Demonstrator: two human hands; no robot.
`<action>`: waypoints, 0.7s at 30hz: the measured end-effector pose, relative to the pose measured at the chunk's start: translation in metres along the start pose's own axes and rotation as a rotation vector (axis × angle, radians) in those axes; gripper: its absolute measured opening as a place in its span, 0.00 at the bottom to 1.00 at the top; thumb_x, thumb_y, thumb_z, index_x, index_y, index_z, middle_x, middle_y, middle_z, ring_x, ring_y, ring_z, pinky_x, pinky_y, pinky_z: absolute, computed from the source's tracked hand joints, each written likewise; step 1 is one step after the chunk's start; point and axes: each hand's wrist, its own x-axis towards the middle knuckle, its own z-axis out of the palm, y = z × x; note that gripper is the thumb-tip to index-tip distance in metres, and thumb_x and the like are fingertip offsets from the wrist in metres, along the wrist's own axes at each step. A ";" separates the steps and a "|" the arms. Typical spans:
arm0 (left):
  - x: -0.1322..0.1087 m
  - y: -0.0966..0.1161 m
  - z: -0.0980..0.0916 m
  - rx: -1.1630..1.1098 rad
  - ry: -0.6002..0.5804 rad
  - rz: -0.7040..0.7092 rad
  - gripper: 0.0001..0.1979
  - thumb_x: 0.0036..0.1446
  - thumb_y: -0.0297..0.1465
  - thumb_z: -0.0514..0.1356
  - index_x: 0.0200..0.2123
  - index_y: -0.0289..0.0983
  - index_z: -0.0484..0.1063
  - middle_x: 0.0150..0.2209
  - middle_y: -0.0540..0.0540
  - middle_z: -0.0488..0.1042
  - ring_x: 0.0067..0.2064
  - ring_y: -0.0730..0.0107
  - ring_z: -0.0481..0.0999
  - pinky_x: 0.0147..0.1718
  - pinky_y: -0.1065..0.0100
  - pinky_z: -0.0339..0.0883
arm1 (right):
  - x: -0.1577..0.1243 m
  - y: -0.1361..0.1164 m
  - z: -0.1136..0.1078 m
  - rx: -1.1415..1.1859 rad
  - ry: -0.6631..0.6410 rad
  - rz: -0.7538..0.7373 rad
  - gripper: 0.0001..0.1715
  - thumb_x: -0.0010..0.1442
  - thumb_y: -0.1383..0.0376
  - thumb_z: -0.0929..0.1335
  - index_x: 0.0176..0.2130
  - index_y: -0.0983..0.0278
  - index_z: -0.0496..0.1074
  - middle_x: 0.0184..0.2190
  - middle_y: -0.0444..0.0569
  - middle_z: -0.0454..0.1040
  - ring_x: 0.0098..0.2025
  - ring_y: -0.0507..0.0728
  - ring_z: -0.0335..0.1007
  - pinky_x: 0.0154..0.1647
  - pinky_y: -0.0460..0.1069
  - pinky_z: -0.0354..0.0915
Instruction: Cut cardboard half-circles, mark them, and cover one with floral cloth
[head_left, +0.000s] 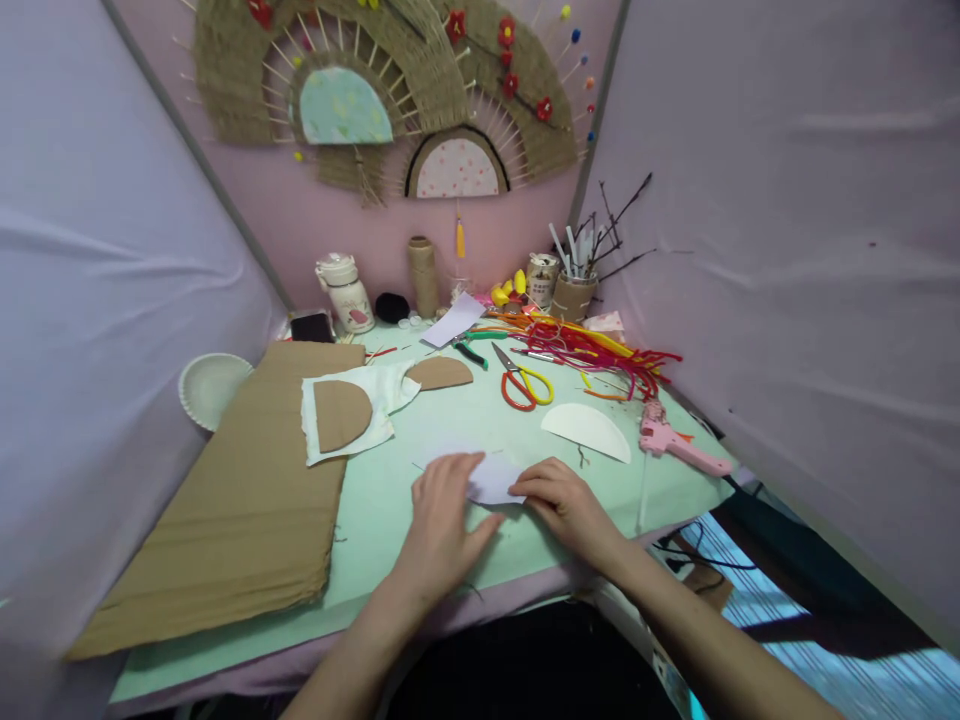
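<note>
A small piece of white paper (pixel 496 478) lies on the pale green tabletop between my two hands. My left hand (pixel 442 515) rests over its left part, fingers stretched and thumb spread apart, hiding some of it. At the paper's right edge my right hand (pixel 562 500) has its thumb and fingers pinched together on it. A white half-round piece (pixel 587 430) lies just beyond my right hand. Farther off are scissors (pixel 519 378) with one red and one yellow handle. Two half-round cardboard pieces, one bare (pixel 442 373) and one on light fabric (pixel 343 415), lie to the left.
A large cardboard sheet (pixel 262 480) covers the table's left side. Pink glue gun (pixel 679 440) and colourful pipe cleaners (pixel 592 345) lie right. A bottle (pixel 346 293), twine spool (pixel 424 278) and pot of sticks (pixel 574 297) stand at the back, below hanging fan-shaped crafts (pixel 457 168).
</note>
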 end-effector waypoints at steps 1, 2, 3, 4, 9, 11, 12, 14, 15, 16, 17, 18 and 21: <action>-0.003 0.004 0.004 0.090 -0.106 0.031 0.22 0.52 0.33 0.65 0.51 0.41 0.67 0.49 0.43 0.72 0.53 0.55 0.68 0.53 0.51 0.59 | -0.002 0.000 -0.001 0.009 -0.009 0.022 0.14 0.60 0.74 0.66 0.40 0.59 0.78 0.36 0.48 0.77 0.41 0.57 0.69 0.44 0.54 0.66; -0.005 0.007 0.008 0.162 -0.179 0.039 0.17 0.53 0.33 0.65 0.47 0.40 0.69 0.45 0.44 0.73 0.49 0.56 0.69 0.50 0.52 0.61 | -0.004 0.000 -0.002 0.011 -0.025 0.042 0.14 0.60 0.74 0.66 0.40 0.59 0.77 0.37 0.48 0.77 0.42 0.57 0.69 0.45 0.54 0.66; -0.005 0.010 0.012 0.221 -0.218 0.029 0.13 0.55 0.33 0.64 0.43 0.39 0.70 0.41 0.44 0.73 0.46 0.57 0.70 0.47 0.54 0.61 | -0.006 0.000 -0.003 0.007 -0.044 0.061 0.13 0.60 0.74 0.66 0.40 0.59 0.77 0.37 0.48 0.77 0.43 0.57 0.69 0.46 0.54 0.65; -0.004 0.012 0.016 0.267 -0.239 0.015 0.08 0.56 0.33 0.62 0.40 0.38 0.70 0.39 0.45 0.73 0.44 0.58 0.70 0.45 0.56 0.62 | -0.007 0.000 -0.004 -0.003 -0.062 0.084 0.12 0.61 0.73 0.67 0.40 0.59 0.77 0.38 0.48 0.76 0.43 0.57 0.69 0.46 0.54 0.64; 0.008 0.013 0.028 0.334 -0.248 -0.057 0.10 0.62 0.36 0.57 0.32 0.37 0.72 0.35 0.46 0.72 0.40 0.61 0.70 0.42 0.60 0.62 | -0.010 0.000 -0.011 -0.096 -0.045 0.279 0.04 0.61 0.64 0.69 0.35 0.61 0.74 0.35 0.48 0.72 0.41 0.58 0.66 0.45 0.53 0.62; 0.010 0.013 0.030 0.347 -0.230 -0.091 0.12 0.64 0.37 0.55 0.32 0.37 0.72 0.34 0.46 0.72 0.40 0.61 0.71 0.41 0.61 0.62 | -0.010 0.001 -0.011 -0.131 -0.029 0.345 0.07 0.62 0.62 0.69 0.32 0.62 0.73 0.33 0.48 0.71 0.41 0.59 0.65 0.43 0.53 0.61; 0.011 0.013 0.031 0.368 -0.221 -0.107 0.12 0.64 0.37 0.54 0.32 0.37 0.72 0.33 0.46 0.72 0.40 0.61 0.71 0.41 0.61 0.62 | -0.009 0.002 -0.011 -0.148 -0.028 0.368 0.08 0.62 0.61 0.68 0.32 0.62 0.73 0.33 0.48 0.71 0.40 0.59 0.65 0.43 0.53 0.60; 0.013 0.014 0.034 0.441 -0.212 -0.132 0.13 0.65 0.36 0.53 0.31 0.37 0.72 0.32 0.45 0.73 0.39 0.60 0.71 0.40 0.61 0.61 | -0.008 0.002 -0.011 -0.180 -0.041 0.398 0.10 0.62 0.59 0.68 0.32 0.62 0.72 0.33 0.48 0.70 0.41 0.60 0.64 0.43 0.53 0.59; 0.013 0.015 0.036 0.486 -0.213 -0.140 0.13 0.65 0.35 0.53 0.31 0.37 0.72 0.32 0.45 0.73 0.39 0.60 0.71 0.40 0.61 0.61 | -0.007 0.002 -0.011 -0.193 -0.052 0.407 0.10 0.62 0.59 0.68 0.32 0.62 0.72 0.34 0.48 0.70 0.41 0.60 0.64 0.43 0.53 0.59; 0.014 0.015 0.038 0.531 -0.217 -0.145 0.13 0.65 0.34 0.52 0.30 0.37 0.71 0.32 0.45 0.73 0.39 0.59 0.71 0.40 0.61 0.61 | -0.006 0.002 -0.012 -0.203 -0.062 0.413 0.10 0.62 0.59 0.68 0.32 0.62 0.72 0.34 0.49 0.70 0.42 0.60 0.64 0.43 0.53 0.59; 0.015 0.016 0.039 0.574 -0.223 -0.148 0.14 0.66 0.34 0.52 0.30 0.37 0.71 0.32 0.44 0.73 0.39 0.59 0.72 0.39 0.60 0.61 | -0.005 0.002 -0.012 -0.210 -0.072 0.419 0.10 0.62 0.58 0.68 0.32 0.61 0.73 0.35 0.49 0.70 0.42 0.60 0.64 0.43 0.53 0.59; 0.015 0.016 0.041 0.612 -0.230 -0.149 0.14 0.66 0.34 0.51 0.30 0.37 0.71 0.33 0.44 0.74 0.39 0.58 0.72 0.39 0.60 0.61 | -0.004 0.002 -0.013 -0.217 -0.079 0.425 0.10 0.62 0.59 0.68 0.32 0.61 0.73 0.35 0.49 0.70 0.42 0.60 0.64 0.44 0.53 0.59; 0.018 0.017 0.044 0.698 -0.252 -0.160 0.15 0.67 0.34 0.49 0.32 0.37 0.71 0.34 0.42 0.74 0.40 0.57 0.72 0.38 0.60 0.61 | -0.001 0.000 -0.015 -0.244 -0.094 0.451 0.08 0.62 0.60 0.68 0.32 0.61 0.73 0.36 0.49 0.70 0.43 0.60 0.64 0.44 0.53 0.58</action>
